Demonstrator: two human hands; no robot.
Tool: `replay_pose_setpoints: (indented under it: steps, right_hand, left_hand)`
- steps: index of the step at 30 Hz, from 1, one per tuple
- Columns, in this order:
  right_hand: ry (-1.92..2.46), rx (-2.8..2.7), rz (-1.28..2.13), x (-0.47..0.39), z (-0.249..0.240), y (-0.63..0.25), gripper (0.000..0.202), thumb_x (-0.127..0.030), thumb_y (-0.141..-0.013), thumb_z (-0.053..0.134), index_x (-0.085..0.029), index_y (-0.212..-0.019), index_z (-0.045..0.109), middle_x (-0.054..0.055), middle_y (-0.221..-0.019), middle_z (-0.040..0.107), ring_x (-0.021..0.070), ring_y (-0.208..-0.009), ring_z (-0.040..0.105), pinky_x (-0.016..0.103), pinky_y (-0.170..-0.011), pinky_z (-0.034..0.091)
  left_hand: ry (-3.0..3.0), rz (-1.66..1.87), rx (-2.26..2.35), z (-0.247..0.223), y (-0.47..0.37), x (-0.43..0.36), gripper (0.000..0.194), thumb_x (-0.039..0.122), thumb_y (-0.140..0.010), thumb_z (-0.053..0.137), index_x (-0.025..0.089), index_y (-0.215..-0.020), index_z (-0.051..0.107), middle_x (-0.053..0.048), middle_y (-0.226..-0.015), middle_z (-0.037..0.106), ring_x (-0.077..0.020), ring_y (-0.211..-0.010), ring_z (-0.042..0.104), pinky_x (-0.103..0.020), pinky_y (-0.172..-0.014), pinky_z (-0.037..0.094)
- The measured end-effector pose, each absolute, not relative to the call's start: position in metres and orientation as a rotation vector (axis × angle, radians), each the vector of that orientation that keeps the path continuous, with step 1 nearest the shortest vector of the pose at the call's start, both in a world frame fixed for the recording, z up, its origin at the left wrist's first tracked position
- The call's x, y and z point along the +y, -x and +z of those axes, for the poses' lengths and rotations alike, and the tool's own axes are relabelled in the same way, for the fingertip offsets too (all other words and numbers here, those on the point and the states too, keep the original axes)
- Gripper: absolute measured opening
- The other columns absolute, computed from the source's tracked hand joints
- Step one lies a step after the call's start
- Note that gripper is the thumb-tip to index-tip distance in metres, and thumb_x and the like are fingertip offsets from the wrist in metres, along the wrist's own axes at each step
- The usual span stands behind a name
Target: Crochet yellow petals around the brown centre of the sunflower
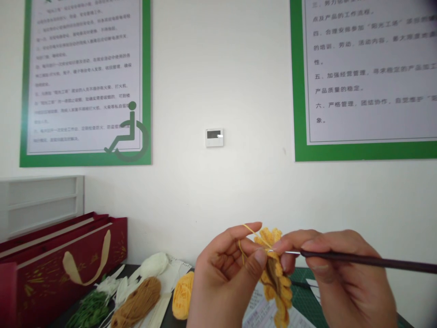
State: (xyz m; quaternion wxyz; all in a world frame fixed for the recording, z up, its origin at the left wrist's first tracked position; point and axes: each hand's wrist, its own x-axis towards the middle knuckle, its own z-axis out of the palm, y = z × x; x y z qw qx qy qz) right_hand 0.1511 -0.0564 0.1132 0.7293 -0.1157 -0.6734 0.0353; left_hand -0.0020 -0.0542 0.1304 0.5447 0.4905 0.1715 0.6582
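Note:
My left hand (228, 273) pinches the edge of a yellow and brown crocheted piece (282, 291), with yellow yarn looped over its raised index finger. The piece hangs down between my two hands, its ruffled yellow edge around a brown middle. In my right hand (344, 273) is a crochet hook (368, 261) with a dark handle and a thin metal shaft. The hook's tip points left and meets the top of the piece beside my left thumb. My right fingertips are close to the piece's upper edge.
A yellow yarn ball (182, 296), brown yarn (138, 303), green yarn (89, 310) and white yarn (154, 264) lie on the table at the lower left. Red paper bags (68, 273) stand far left. Printed sheets and a green cutting mat (307, 298) lie beneath my hands.

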Motion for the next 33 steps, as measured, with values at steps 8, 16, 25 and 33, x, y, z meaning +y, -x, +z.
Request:
replay_pose_setpoints:
  steps: [8, 16, 25, 33]
  right_hand:
    - [0.297, -1.573, -0.215, -0.061, 0.111, -0.154, 0.018, -0.01, -0.098, 0.061, -0.023, -0.112, 0.064, 0.006, -0.102, 0.081, 0.0152, -0.081, 0.079, 0.026, -0.071, 0.068]
    - [0.357, -1.771, -0.556, -0.067, 0.12, -0.165, 0.022, -0.007, -0.094, 0.06, -0.019, -0.111, 0.065, 0.011, -0.097, 0.082, 0.0202, -0.086, 0.081, 0.027, -0.074, 0.069]
    - [0.369, -1.768, -0.792, -0.064, 0.122, -0.156, 0.031, 0.005, -0.087, 0.058, -0.017, -0.107, 0.067, 0.009, -0.095, 0.076, 0.0163, -0.082, 0.076, 0.024, -0.068, 0.064]
    - [0.235, -1.446, -0.169, -0.025, 0.095, -0.141, 0.023, -0.007, -0.089, 0.065, -0.026, -0.101, 0.067, 0.004, -0.095, 0.063, 0.0194, -0.086, 0.066, 0.034, -0.067, 0.059]
  left_hand:
    - [-1.133, 1.579, 0.421, 0.132, 0.001, -0.057, 0.026, 0.014, -0.07, 0.092, 0.017, -0.096, 0.086, -0.002, -0.068, 0.073, -0.011, -0.065, 0.066, -0.018, -0.064, 0.055]
    - [-1.154, 1.572, 0.378, 0.129, -0.002, -0.056, 0.026, 0.014, -0.071, 0.091, 0.017, -0.096, 0.084, -0.003, -0.068, 0.076, -0.0143, -0.065, 0.071, -0.022, -0.065, 0.058]
    - [-1.137, 1.442, 0.347, 0.128, 0.003, -0.05, 0.034, 0.019, -0.068, 0.095, 0.018, -0.1, 0.084, -0.001, -0.066, 0.073, -0.0136, -0.062, 0.068, -0.025, -0.066, 0.055]
    - [-0.944, 1.47, 0.299, 0.132, 0.0, -0.05, 0.046, 0.015, -0.054, 0.101, 0.016, -0.098, 0.086, -0.002, -0.064, 0.075, -0.0111, -0.063, 0.068, -0.021, -0.068, 0.055]
